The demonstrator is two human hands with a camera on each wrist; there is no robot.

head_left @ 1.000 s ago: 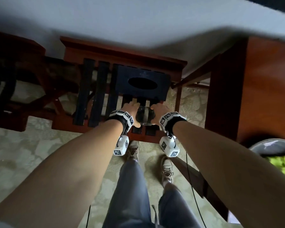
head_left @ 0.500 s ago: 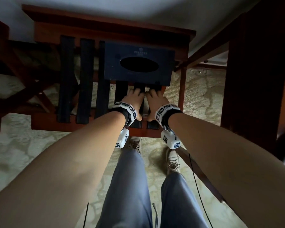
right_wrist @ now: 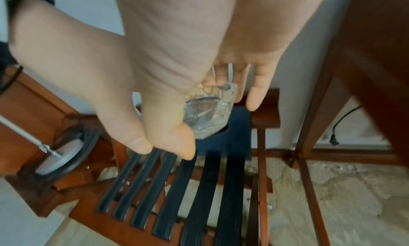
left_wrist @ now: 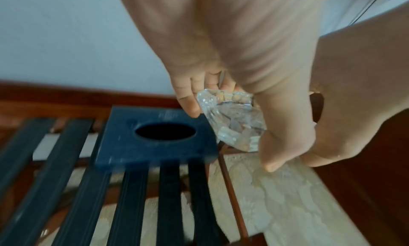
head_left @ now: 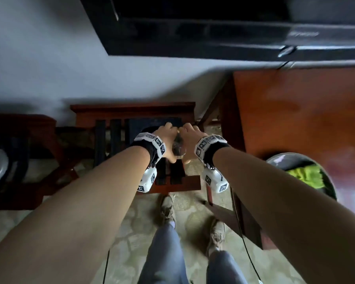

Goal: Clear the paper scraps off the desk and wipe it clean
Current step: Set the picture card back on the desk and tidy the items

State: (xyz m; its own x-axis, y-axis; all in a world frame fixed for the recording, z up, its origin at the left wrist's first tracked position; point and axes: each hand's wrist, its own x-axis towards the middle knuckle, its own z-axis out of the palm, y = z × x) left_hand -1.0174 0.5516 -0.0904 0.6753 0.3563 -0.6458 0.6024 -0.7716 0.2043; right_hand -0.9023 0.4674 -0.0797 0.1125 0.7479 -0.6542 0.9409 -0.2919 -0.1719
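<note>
A clear faceted glass dish [head_left: 177,147] hangs between my two hands above a slatted wooden rack [head_left: 131,111]. My left hand [head_left: 165,133] grips its left side, fingers [left_wrist: 188,101] behind the glass dish [left_wrist: 234,125] and thumb in front. My right hand [head_left: 190,133] grips the right side in the same way, its fingers [right_wrist: 254,94] curled behind the glass dish [right_wrist: 208,117]. The red-brown desk [head_left: 295,111] stands at the right. No paper scraps show in any view.
A dark blue box with an oval hole [left_wrist: 159,136] lies on the rack's black straps [right_wrist: 199,188]. A grey basin holding a green cloth [head_left: 303,175] sits by the desk's near edge. A black screen [head_left: 213,27] hangs on the wall above. Patterned carpet covers the floor.
Both hands have risen from the rack's straps with the glass dish between them. The head view has tilted up, bringing the wall screen and more of the desk into sight.
</note>
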